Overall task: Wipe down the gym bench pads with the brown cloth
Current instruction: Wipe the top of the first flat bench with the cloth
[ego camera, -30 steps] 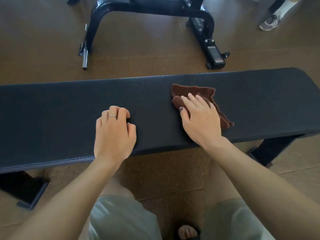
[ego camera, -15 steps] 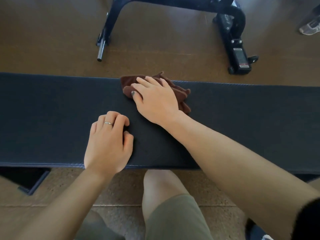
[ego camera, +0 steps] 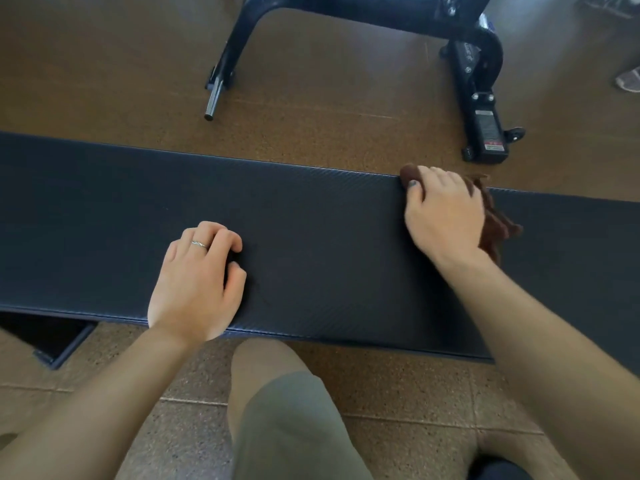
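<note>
Both hands rest on the bench pad (ego camera: 329, 244), a long dark cushion with a fine woven texture that runs across the view from side to side. The right hand (ego camera: 445, 216) lies on top of the brown cloth (ego camera: 498, 230) at the pad's far edge, fingers curled over the bunched fabric and pressing it down against the cushion; the thumb, with a dark-painted nail, sits at the cloth's left end where a fold of fabric sticks out. More of the cloth spills out from under the palm on the hand's right side, crumpled and lying on the pad surface. The left hand (ego camera: 197, 278) sits well apart from it, nearer the pad's near edge, fingers loosely curled under with the knuckles up, holding nothing; a thin ring (ego camera: 200, 244) shows on one finger.

Below the hands, beyond the near edge of the pad, a bare knee and olive shorts (ego camera: 287, 427) show over a speckled tile floor. Past the right hand, on the brown floor beyond the pad's far edge, stands the black frame of another gym machine (ego camera: 485, 109), with a warning label on its foot and a metal peg at its other leg, past the left hand. A shoe shows at the far right edge of the view.
</note>
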`<move>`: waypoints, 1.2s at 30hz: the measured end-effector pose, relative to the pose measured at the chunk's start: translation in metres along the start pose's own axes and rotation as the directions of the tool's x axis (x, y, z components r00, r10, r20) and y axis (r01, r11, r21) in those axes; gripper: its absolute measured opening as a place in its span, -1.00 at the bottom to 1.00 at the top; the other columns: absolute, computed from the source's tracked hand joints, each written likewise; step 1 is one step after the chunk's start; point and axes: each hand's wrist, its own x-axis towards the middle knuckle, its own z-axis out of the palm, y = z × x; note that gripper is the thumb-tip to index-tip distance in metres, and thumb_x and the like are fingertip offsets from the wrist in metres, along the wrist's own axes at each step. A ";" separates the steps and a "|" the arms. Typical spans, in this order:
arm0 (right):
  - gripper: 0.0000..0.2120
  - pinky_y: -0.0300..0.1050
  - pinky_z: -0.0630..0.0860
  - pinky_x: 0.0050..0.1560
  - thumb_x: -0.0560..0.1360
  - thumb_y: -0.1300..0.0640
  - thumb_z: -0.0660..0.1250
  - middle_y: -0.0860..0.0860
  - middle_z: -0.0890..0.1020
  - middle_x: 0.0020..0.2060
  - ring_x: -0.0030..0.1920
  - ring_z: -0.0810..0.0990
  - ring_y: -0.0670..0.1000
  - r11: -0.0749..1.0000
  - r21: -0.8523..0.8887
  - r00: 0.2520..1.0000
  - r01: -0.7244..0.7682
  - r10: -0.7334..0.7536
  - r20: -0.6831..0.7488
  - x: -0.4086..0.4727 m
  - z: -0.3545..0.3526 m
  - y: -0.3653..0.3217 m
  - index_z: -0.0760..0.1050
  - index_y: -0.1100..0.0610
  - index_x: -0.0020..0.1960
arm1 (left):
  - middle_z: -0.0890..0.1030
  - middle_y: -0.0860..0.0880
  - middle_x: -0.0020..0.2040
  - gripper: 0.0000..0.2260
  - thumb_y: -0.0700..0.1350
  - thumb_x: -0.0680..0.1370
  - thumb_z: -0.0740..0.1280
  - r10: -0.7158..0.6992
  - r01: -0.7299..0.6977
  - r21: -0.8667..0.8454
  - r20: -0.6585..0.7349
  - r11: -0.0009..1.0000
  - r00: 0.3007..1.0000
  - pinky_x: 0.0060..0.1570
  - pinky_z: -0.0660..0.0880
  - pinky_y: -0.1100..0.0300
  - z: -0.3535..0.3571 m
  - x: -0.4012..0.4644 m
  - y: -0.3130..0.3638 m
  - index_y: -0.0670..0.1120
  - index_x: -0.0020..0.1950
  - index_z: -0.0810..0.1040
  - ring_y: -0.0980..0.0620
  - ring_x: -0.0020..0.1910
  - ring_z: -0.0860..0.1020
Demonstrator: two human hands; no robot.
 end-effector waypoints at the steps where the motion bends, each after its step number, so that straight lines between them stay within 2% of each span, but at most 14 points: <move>1: -0.56 0.20 0.30 0.46 0.64 -0.04 0.07 0.03 0.60 0.37 0.41 0.49 0.12 1.000 -0.007 1.000 0.027 -0.027 0.005 -0.005 0.007 -0.023 0.54 0.06 0.39 | 0.47 0.01 0.13 -0.81 -0.09 0.55 0.14 0.001 -0.001 -0.002 0.000 1.000 1.000 0.15 0.34 0.00 0.000 0.000 0.000 -0.07 0.07 0.48 -0.07 0.06 0.39; 4: -0.54 0.20 0.33 0.43 0.61 -0.04 0.06 0.04 0.58 0.40 0.42 0.50 0.13 0.972 0.006 0.970 0.235 -0.235 0.055 -0.032 0.034 -0.112 0.56 0.04 0.37 | 0.47 0.02 0.13 -0.83 -0.10 0.55 0.15 -0.002 0.002 -0.014 0.001 1.000 1.000 0.14 0.34 0.01 0.000 0.000 -0.001 -0.06 0.07 0.48 -0.06 0.07 0.40; 6: -0.55 0.23 0.27 0.51 0.65 -0.04 0.08 0.06 0.53 0.47 0.49 0.44 0.14 0.934 0.082 0.931 0.349 -0.355 0.087 -0.046 0.044 -0.156 0.52 0.04 0.45 | 0.48 0.02 0.12 -0.83 -0.11 0.55 0.18 0.014 -0.014 -0.032 -0.016 0.999 1.000 0.11 0.36 0.03 -0.001 -0.001 -0.002 -0.07 0.07 0.50 -0.05 0.06 0.42; 8: -0.55 0.21 0.17 0.59 0.72 -0.05 0.07 0.02 0.42 0.56 0.59 0.31 0.09 0.898 0.112 0.881 0.426 -0.440 0.172 -0.047 0.040 -0.168 0.41 0.00 0.55 | 0.50 0.01 0.12 -0.82 -0.12 0.54 0.19 0.035 -0.036 -0.042 -0.030 0.998 0.999 0.09 0.37 0.04 -0.001 -0.001 -0.004 -0.07 0.08 0.52 -0.05 0.06 0.44; 10: -0.54 0.13 0.11 0.64 0.74 -0.09 0.06 -0.03 0.35 0.60 0.63 0.23 0.03 0.875 0.110 0.844 0.471 -0.484 0.232 -0.041 0.029 -0.149 0.34 -0.04 0.60 | 0.51 0.00 0.11 -0.80 -0.10 0.54 0.18 0.040 -0.042 -0.051 -0.033 0.998 0.999 0.09 0.38 0.03 -0.001 -0.001 -0.005 -0.08 0.08 0.53 -0.05 0.05 0.45; 12: -0.54 0.08 0.12 0.65 0.74 -0.11 0.06 -0.04 0.36 0.59 0.63 0.24 0.01 0.889 0.097 0.858 0.447 -0.457 0.234 -0.035 0.018 -0.111 0.36 -0.05 0.60 | 0.51 0.00 0.10 -0.80 -0.10 0.54 0.17 0.041 -0.043 -0.065 -0.037 0.997 0.998 0.08 0.39 0.02 -0.001 -0.001 -0.006 -0.09 0.06 0.53 -0.07 0.03 0.45; 15: -0.55 0.11 0.13 0.64 0.73 -0.08 0.08 0.00 0.39 0.58 0.61 0.27 0.05 0.962 0.062 0.945 0.265 -0.272 0.182 -0.026 0.004 -0.063 0.39 -0.01 0.57 | 0.52 -0.01 0.07 -0.82 -0.13 0.53 0.17 0.048 -0.051 -0.072 -0.046 0.996 0.998 0.05 0.38 0.02 0.000 0.002 -0.005 -0.10 0.03 0.53 -0.10 0.01 0.46; 17: -0.55 0.14 0.11 0.64 0.73 -0.06 0.07 0.00 0.38 0.59 0.62 0.26 0.06 0.990 0.020 0.977 0.138 -0.139 0.162 -0.024 0.006 -0.060 0.39 0.00 0.57 | 0.52 -0.02 0.07 -0.83 -0.14 0.53 0.19 0.044 -0.046 -0.068 -0.040 0.997 0.998 0.06 0.38 0.02 0.000 0.001 -0.005 -0.10 0.03 0.53 -0.10 0.02 0.46; 19: -0.54 0.17 0.12 0.63 0.73 -0.06 0.05 0.01 0.38 0.59 0.61 0.27 0.07 0.996 -0.023 0.989 0.091 -0.087 0.120 -0.028 0.015 -0.084 0.39 0.02 0.57 | 0.53 -0.01 0.08 -0.83 -0.14 0.55 0.18 0.046 -0.049 -0.073 -0.042 0.996 0.998 0.09 0.40 0.02 0.000 -0.001 -0.006 -0.10 0.04 0.53 -0.08 0.03 0.46; 21: -0.52 0.19 0.14 0.62 0.73 -0.05 0.03 0.03 0.38 0.59 0.61 0.28 0.08 0.988 -0.028 0.982 0.149 -0.145 0.124 -0.043 0.023 -0.118 0.37 0.05 0.58 | 0.53 -0.01 0.08 -0.82 -0.13 0.55 0.17 0.051 -0.055 -0.090 -0.043 0.994 0.998 0.09 0.42 0.01 -0.002 -0.001 -0.007 -0.09 0.05 0.53 -0.07 0.04 0.47; 24: -0.50 0.19 0.19 0.61 0.72 -0.07 0.00 0.02 0.40 0.57 0.61 0.30 0.07 0.939 0.011 0.924 0.345 -0.342 0.170 -0.086 0.027 -0.153 0.37 0.04 0.58 | 0.55 -0.02 0.05 -0.82 -0.15 0.55 0.17 0.075 -0.079 -0.128 -0.038 0.989 0.997 0.03 0.45 -0.01 -0.008 -0.001 -0.011 -0.11 0.04 0.55 -0.08 0.00 0.50; 27: -0.52 0.18 0.24 0.59 0.72 -0.06 0.03 0.00 0.45 0.54 0.59 0.33 0.06 0.881 0.044 0.863 0.471 -0.470 0.186 -0.139 0.018 -0.155 0.42 0.02 0.56 | 0.56 -0.05 -0.02 -0.83 -0.14 0.54 0.18 0.054 -0.056 -0.023 -0.064 0.998 0.996 -0.02 0.46 -0.06 -0.021 -0.006 -0.037 -0.12 0.00 0.55 -0.11 -0.06 0.51; 31: -0.51 0.20 0.30 0.57 0.71 -0.09 0.00 -0.01 0.47 0.52 0.57 0.37 0.06 0.854 0.042 0.832 0.519 -0.516 0.204 -0.158 0.012 -0.150 0.47 0.01 0.53 | 0.51 -0.07 -0.01 -0.83 -0.12 0.55 0.16 -0.037 0.042 0.050 -0.100 0.998 0.994 -0.04 0.40 -0.04 -0.030 -0.006 -0.079 -0.13 -0.02 0.51 -0.14 -0.07 0.46; 36: -0.49 0.15 0.26 0.58 0.70 -0.10 -0.01 -0.01 0.51 0.50 0.55 0.40 0.04 0.841 0.075 0.817 0.536 -0.539 0.205 -0.097 0.027 -0.177 0.50 0.04 0.49 | 0.49 -0.01 0.01 -0.85 -0.09 0.57 0.15 -0.040 0.039 -0.013 -0.111 0.999 0.993 0.02 0.41 -0.01 -0.026 -0.004 -0.082 -0.08 -0.01 0.49 -0.05 -0.04 0.43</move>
